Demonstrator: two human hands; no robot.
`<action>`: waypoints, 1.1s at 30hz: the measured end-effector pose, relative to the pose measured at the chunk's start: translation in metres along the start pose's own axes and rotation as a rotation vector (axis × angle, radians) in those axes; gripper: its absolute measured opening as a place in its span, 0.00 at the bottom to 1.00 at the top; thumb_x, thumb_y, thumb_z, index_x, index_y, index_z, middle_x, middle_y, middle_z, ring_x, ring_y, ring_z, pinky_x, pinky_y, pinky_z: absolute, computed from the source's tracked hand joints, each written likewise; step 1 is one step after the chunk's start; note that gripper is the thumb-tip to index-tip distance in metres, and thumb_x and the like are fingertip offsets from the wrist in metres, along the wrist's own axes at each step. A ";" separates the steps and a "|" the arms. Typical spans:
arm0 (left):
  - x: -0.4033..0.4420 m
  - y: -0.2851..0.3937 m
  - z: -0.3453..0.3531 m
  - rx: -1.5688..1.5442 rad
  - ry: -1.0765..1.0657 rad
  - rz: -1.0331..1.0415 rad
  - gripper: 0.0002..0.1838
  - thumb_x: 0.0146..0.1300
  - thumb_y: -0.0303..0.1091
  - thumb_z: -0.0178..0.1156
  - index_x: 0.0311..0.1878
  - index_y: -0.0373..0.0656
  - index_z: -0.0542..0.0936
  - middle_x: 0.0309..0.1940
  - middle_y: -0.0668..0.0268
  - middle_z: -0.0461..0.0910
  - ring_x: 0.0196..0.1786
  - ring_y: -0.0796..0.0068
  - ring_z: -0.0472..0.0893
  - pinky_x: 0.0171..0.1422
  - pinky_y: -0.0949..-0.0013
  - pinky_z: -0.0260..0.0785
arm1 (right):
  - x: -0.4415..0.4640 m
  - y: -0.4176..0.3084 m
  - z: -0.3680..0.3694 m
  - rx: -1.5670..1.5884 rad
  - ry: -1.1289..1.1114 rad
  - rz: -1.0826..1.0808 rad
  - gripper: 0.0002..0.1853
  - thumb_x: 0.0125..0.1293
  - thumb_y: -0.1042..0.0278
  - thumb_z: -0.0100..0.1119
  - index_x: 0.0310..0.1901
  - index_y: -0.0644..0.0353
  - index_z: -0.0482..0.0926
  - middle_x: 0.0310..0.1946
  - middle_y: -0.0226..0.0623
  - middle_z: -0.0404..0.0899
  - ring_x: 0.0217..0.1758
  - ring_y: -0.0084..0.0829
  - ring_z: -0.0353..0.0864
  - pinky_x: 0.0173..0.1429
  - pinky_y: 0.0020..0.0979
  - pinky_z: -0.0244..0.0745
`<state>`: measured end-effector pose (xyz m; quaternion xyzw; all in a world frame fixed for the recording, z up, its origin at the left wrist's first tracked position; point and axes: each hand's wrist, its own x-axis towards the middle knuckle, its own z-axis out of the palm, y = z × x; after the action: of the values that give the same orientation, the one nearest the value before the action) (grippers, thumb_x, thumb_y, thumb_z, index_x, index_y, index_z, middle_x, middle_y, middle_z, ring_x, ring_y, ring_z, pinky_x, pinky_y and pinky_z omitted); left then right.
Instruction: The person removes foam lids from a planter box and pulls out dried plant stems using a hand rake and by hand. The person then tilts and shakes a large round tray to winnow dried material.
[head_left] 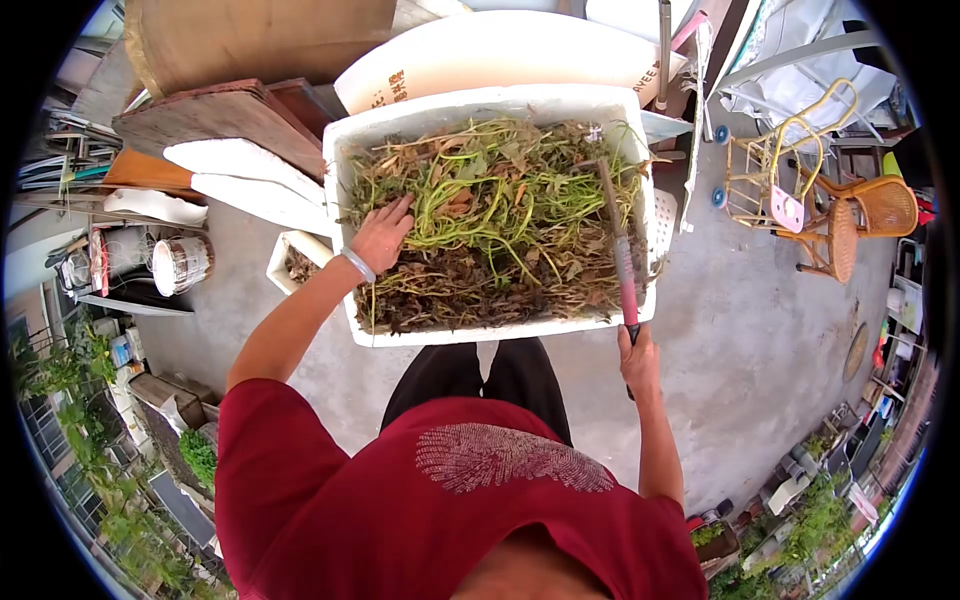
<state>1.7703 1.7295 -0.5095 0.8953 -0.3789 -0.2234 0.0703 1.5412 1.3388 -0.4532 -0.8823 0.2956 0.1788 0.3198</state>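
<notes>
A white foam box [490,338] in front of me is filled with plant matter. Green stems and wilted leaves [480,205] lie across its middle and far part, with dark, brown decayed leaves [470,295] nearer me. My left hand [382,236] rests on the stems at the left side, fingers stretched out, a pale bracelet on the wrist. In my right hand [640,360] is a garden hand tool [622,255] with a black and red handle. Its rusty metal shaft runs along the box's right side and bends left at the far end, among the plants.
A smaller white box [290,262] stands left of the foam box. Boards [215,130] and white foam slabs [240,180] lean beyond it. A drum-shaped container [182,265] stands further left. To the right are a yellow metal-framed walker [760,175] and a wicker chair [880,205].
</notes>
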 end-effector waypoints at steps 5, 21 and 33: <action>0.027 0.026 0.035 0.097 0.064 -0.179 0.14 0.48 0.25 0.56 0.38 0.41 0.65 0.64 0.47 0.49 0.64 0.50 0.57 0.57 0.54 0.57 | 0.085 -0.036 0.053 -0.234 0.083 -0.027 0.21 0.60 0.52 0.50 0.33 0.67 0.65 0.22 0.62 0.73 0.29 0.60 0.73 0.32 0.51 0.69; 0.033 -0.004 -0.027 -0.058 0.042 -0.486 0.37 0.49 0.50 0.62 0.56 0.38 0.60 0.66 0.50 0.44 0.68 0.55 0.48 0.65 0.51 0.46 | 0.029 -0.071 -0.001 0.317 -0.042 0.074 0.20 0.63 0.54 0.48 0.28 0.66 0.63 0.13 0.46 0.69 0.09 0.36 0.69 0.14 0.36 0.64; 0.151 0.026 -0.063 -0.227 0.055 -0.556 0.44 0.50 0.64 0.50 0.66 0.52 0.50 0.63 0.45 0.48 0.65 0.43 0.51 0.64 0.46 0.48 | 0.016 -0.007 0.075 -0.038 0.150 -0.012 0.19 0.63 0.56 0.47 0.29 0.68 0.61 0.12 0.54 0.69 0.14 0.49 0.72 0.16 0.42 0.66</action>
<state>1.8746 1.6009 -0.4977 0.9568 -0.0900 -0.2508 0.1160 1.5481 1.3866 -0.5125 -0.9009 0.3100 0.1156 0.2811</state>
